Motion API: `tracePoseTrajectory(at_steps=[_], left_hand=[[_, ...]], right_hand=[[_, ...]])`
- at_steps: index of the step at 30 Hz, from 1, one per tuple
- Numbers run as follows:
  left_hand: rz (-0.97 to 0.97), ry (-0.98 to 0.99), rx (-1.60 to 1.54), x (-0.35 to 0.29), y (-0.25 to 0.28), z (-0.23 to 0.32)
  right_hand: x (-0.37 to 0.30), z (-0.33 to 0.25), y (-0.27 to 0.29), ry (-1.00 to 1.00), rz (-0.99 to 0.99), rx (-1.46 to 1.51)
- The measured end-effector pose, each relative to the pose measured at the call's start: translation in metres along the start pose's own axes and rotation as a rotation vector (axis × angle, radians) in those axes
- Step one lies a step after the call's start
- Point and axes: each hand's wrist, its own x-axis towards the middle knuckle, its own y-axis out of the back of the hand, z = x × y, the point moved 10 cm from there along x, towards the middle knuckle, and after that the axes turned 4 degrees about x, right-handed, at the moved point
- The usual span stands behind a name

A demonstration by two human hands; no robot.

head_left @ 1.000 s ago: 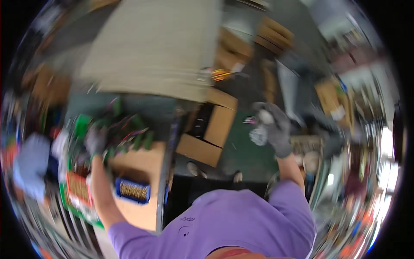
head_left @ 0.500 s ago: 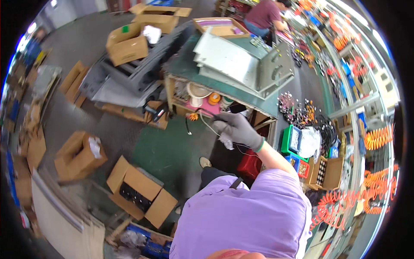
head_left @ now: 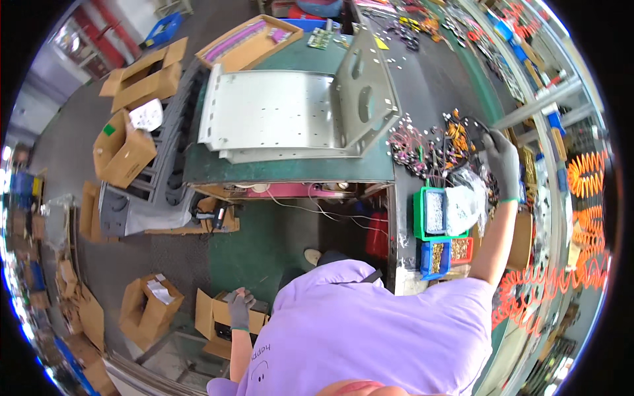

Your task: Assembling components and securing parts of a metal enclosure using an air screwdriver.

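My right hand (head_left: 500, 165), in a grey glove, reaches over the bench on the right. Its fingers are closed at the end of a black cable (head_left: 474, 121), beside a pile of orange-ended cables (head_left: 457, 135). Below that hand lies a clear plastic bag (head_left: 465, 203). Low on the left, my left hand (head_left: 240, 309), also gloved, hangs above an open carton (head_left: 210, 315) with dark parts inside. Its fingers look loosely apart and seem to hold nothing. A bent sheet-metal chassis (head_left: 284, 109) lies on the green-topped table (head_left: 297, 170) ahead.
Green, blue and red bins of small parts, including a blue bin (head_left: 435, 259), stand on the right bench. Orange coiled hoses (head_left: 586, 175) hang at far right. Several cartons, one a brown carton (head_left: 124, 155), stand at left. White wires (head_left: 323, 210) dangle below the table.
My right hand has swung from in front of the table to the cable pile on the right bench. My left hand has come into view low on the left. The view has turned right.
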Motion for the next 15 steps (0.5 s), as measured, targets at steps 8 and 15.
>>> tracePoseTrajectory(at_steps=[8, 15], left_hand=[[0.036, 0.105, 0.210, 0.080, -0.045, 0.043], [-0.439, -0.180, 0.514, 0.128, -0.231, 0.183]], right_hand=[[-0.036, 0.115, -0.074, -0.418, 0.115, 0.203], [-0.109, 0.078, -0.195, -0.933, 0.254, 0.934]])
